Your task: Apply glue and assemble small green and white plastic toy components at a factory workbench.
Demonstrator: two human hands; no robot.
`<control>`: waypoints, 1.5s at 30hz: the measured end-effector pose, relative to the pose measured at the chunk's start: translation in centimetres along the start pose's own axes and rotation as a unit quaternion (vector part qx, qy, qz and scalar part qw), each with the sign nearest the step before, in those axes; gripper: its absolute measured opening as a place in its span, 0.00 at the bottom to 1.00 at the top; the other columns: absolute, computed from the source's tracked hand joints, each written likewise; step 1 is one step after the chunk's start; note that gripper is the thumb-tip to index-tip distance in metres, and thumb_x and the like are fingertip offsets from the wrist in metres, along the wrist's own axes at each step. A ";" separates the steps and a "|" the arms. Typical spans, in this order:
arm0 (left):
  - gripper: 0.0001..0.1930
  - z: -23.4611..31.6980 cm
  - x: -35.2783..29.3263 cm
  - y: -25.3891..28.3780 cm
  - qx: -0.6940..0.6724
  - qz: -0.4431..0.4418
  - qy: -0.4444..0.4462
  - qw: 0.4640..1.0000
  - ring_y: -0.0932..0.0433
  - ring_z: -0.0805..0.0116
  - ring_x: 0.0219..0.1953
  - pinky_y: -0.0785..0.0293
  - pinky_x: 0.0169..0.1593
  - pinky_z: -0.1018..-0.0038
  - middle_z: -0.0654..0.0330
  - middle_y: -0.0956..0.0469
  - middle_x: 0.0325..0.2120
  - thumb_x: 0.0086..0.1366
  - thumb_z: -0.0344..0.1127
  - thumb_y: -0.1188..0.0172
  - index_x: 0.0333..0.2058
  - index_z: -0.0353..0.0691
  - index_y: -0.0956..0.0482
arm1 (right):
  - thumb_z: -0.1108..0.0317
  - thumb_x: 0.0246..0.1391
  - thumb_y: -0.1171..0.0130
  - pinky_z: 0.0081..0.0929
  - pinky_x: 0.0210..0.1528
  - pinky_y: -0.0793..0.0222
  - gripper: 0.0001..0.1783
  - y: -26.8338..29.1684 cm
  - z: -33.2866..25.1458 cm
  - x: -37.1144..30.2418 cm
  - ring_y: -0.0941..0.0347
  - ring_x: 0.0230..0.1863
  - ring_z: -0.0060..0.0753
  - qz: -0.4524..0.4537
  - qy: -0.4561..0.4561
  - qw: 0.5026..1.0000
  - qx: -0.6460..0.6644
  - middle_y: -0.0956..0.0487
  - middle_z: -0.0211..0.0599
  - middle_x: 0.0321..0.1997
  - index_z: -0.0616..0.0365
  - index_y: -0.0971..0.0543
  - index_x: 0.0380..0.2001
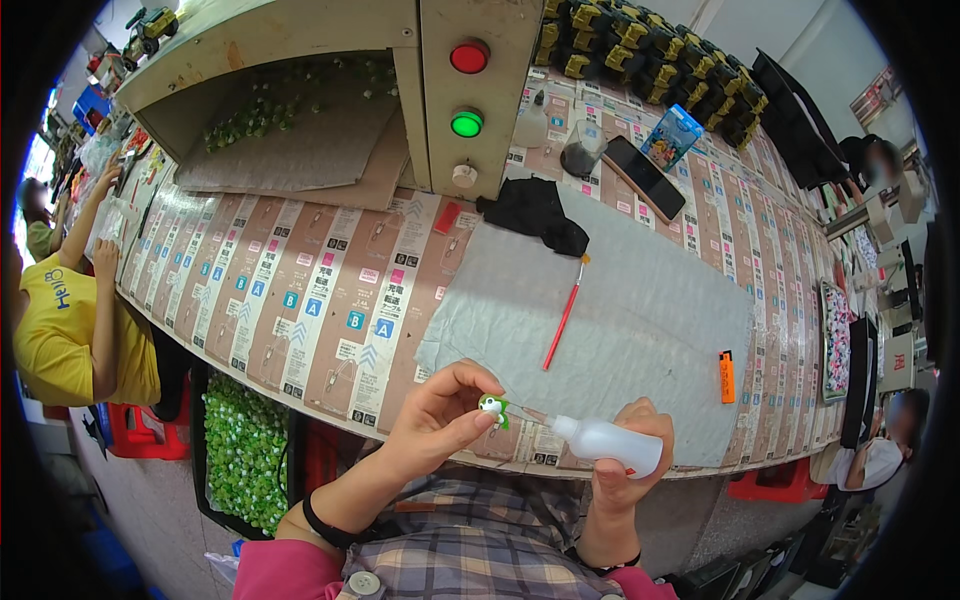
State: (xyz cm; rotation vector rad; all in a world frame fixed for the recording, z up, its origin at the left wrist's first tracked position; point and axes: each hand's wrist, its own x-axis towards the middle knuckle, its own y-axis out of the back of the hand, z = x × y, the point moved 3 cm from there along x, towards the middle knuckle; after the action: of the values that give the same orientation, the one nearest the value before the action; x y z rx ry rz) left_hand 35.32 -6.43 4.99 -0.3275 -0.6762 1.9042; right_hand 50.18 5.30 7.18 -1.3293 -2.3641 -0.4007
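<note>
Plaid fabric apron (455,550) lies nearest. Left hand (440,420) pinches a small green-and-white figurine (491,405); right hand (620,490) wraps around a white plastic squeeze bottle (598,442). Likely dispensing, next needing a gentle squeeze.

Green-white figurine (494,406), tilted white bottle (608,442)

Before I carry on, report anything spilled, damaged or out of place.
No spill or damage stands out. The black cloth lies crumpled at the far-left corner of the grey sheet, untidy against that flatter surface. The white bottle in the right hand and the small green-and-white figure in the left hand show nothing odd.
</note>
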 end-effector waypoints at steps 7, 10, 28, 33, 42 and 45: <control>0.10 0.0 0.0 0.0 0.001 -0.001 -0.004 1.000 0.35 0.78 0.36 0.38 0.41 0.81 0.63 0.35 0.33 0.56 0.24 0.50 0.38 0.34 0.34 | 0.46 0.35 0.36 0.17 0.22 0.55 0.27 -0.1 0.0 0.1 0.48 0.20 0.18 -0.001 -0.006 1.000 0.005 0.40 0.23 0.15 0.56 0.35 0.24; 0.10 0.0 0.1 0.0 -0.001 0.000 -0.004 1.000 0.35 0.78 0.36 0.38 0.41 0.81 0.63 0.35 0.33 0.56 0.24 0.50 0.38 0.34 0.34 | 0.46 0.34 0.36 0.16 0.22 0.55 0.27 -0.1 0.1 0.0 0.48 0.20 0.18 0.001 -0.005 1.000 0.005 0.40 0.23 0.15 0.56 0.35 0.24; 0.10 -0.2 -0.2 0.3 0.005 0.007 0.020 1.000 0.33 0.79 0.36 0.37 0.40 0.81 0.63 0.32 0.33 0.58 0.26 0.52 0.39 0.34 0.32 | 0.67 0.43 0.42 0.20 0.36 0.37 0.21 5.8 4.2 3.3 0.36 0.34 0.23 0.201 -0.096 0.975 -0.004 0.33 0.34 0.36 0.63 0.36 0.39; 0.11 0.0 -0.3 0.1 0.011 0.023 0.034 0.999 0.31 0.76 0.35 0.36 0.40 0.79 0.61 0.31 0.33 0.57 0.29 0.50 0.39 0.33 0.32 | 0.75 0.43 0.45 0.19 0.41 0.37 0.21 8.0 8.2 4.7 0.35 0.40 0.22 0.170 -0.182 0.966 -0.076 0.32 0.34 0.41 0.64 0.35 0.44; 0.11 -0.1 0.0 -0.3 0.021 0.020 0.028 0.999 0.30 0.70 0.34 0.35 0.40 0.75 0.58 0.30 0.31 0.57 0.32 0.49 0.38 0.33 0.32 | 0.76 0.44 0.46 0.27 0.49 0.40 0.25 8.2 10.4 4.7 0.36 0.47 0.32 0.141 -0.146 0.969 -0.142 0.36 0.41 0.49 0.65 0.39 0.47; 0.11 -0.5 0.3 -0.5 0.029 0.023 0.038 0.999 0.30 0.70 0.34 0.35 0.40 0.75 0.58 0.30 0.31 0.57 0.32 0.48 0.38 0.33 0.32 | 0.75 0.43 0.46 0.32 0.50 0.43 0.23 6.1 5.0 3.8 0.37 0.47 0.40 0.191 0.077 0.897 -0.390 0.36 0.43 0.50 0.64 0.37 0.45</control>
State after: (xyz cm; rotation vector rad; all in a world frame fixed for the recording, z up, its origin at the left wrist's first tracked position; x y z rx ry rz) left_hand 35.82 -5.80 4.92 -0.3796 -0.5656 1.9403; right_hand 52.68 13.38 4.92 -1.9511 -1.7773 -1.3614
